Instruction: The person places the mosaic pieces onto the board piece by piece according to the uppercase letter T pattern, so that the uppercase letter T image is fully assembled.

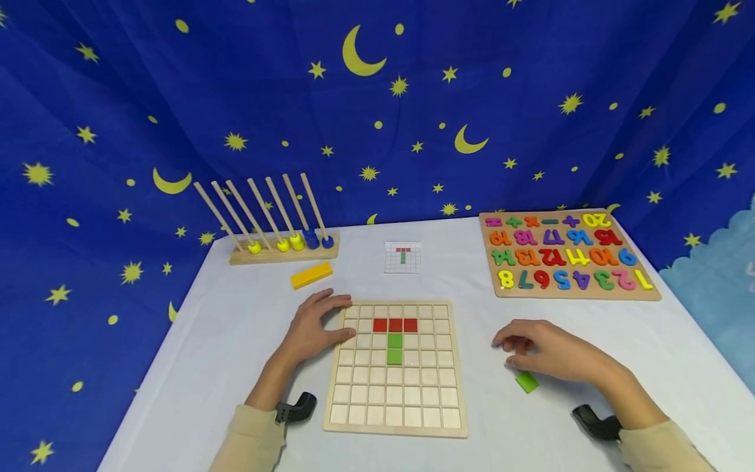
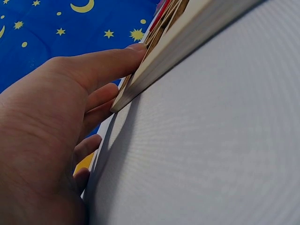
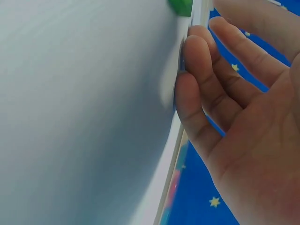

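Note:
A wooden grid board [image 1: 426,425] lies flat in front of me. Three red tiles [image 1: 396,325] form a row in it, and two green tiles [image 1: 394,349] run down from the middle one. My left hand [image 1: 310,331] rests at the board's far left corner, thumb on the left rim and fingers beside the corner. To the right of the board, my right hand [image 1: 551,349] hovers low with loosely bent fingers; I see nothing held. A loose green tile [image 1: 527,382] lies on the table just below its thumb. In the right wrist view that green tile [image 3: 182,6] is partly cut off.
Behind the board lies a small pattern card [image 1: 403,257] with a red and green T. At the back left stand a peg rack [image 1: 283,254] with beads and a yellow block [image 1: 311,275]. A number puzzle board [image 1: 572,292] lies at the back right, before a starry curtain [image 1: 413,98].

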A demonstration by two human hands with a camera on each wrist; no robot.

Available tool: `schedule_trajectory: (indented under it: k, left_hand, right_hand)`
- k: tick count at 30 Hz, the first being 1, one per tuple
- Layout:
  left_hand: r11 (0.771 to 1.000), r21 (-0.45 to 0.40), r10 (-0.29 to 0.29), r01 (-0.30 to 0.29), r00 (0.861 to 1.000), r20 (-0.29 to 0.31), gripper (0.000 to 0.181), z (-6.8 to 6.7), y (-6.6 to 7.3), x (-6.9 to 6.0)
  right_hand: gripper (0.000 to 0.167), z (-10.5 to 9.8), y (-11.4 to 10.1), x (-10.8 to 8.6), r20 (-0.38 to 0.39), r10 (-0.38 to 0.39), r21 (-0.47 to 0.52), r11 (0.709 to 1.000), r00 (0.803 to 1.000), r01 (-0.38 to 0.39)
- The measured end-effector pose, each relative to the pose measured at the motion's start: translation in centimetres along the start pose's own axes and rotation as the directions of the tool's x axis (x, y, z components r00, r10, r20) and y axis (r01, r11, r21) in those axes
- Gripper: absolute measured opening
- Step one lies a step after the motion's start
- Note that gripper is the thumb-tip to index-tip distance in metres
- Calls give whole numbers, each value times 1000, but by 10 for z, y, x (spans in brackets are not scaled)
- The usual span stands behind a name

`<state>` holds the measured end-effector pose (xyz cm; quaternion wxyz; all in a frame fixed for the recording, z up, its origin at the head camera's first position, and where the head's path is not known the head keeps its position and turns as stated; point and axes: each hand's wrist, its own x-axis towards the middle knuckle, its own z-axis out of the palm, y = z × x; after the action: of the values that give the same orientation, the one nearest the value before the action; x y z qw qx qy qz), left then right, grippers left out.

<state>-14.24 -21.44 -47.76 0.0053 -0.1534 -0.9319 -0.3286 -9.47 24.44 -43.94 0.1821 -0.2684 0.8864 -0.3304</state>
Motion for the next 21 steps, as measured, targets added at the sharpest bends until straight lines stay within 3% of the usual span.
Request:
schedule_trajectory:
  k: [6, 15, 21]
  left_hand:
    - [1000, -1, 7, -7, 1000, -7, 61, 1, 0, 2]
    - [1000, -7, 4, -4, 1000, 5, 61, 0, -1, 0]
    - [1000, -2, 3, -3, 1000, 2, 61, 1, -1, 1]
  right_hand:
    - [28, -4, 10, -10, 8, -2, 23, 1000, 1000, 2]
    - [36, -7, 20, -23, 87, 0, 97, 995, 996, -9]
    - [36, -6, 25, -26, 101, -26, 81, 997, 995, 17]
